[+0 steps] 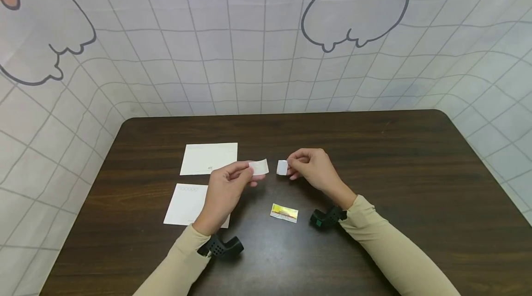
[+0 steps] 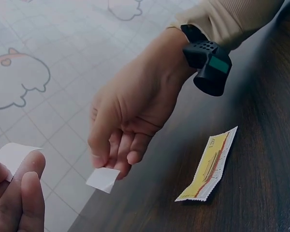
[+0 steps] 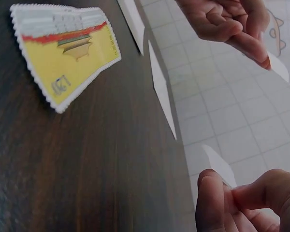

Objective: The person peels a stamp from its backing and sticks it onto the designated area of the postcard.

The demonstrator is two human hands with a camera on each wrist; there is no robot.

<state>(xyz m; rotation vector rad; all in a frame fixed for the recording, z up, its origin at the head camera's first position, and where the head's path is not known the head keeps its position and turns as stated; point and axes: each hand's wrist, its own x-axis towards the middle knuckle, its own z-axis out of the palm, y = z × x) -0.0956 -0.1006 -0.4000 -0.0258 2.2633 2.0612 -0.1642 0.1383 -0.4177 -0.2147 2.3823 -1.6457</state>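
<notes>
My left hand (image 1: 226, 190) pinches a small off-white paper-like strip (image 1: 259, 167) between thumb and fingers, its free end towards the right. A little apart from it, my right hand (image 1: 313, 169) pinches a smaller white piece (image 1: 281, 167) by its right edge. In the left wrist view this white piece (image 2: 103, 180) hangs flat below the right thumb. Between the forearms a yellow postage stamp (image 1: 284, 213) with serrated edges lies on the table. In the right wrist view the stamp (image 3: 67, 50) shows a ship picture and a red band.
Two white envelope-like sheets lie on the left of the dark wooden table (image 1: 395, 171): a far sheet (image 1: 209, 157) and a near sheet (image 1: 184, 203), the latter partly covered by my left hand. A white grid-patterned curtain (image 1: 249, 46) surrounds the table's back and sides.
</notes>
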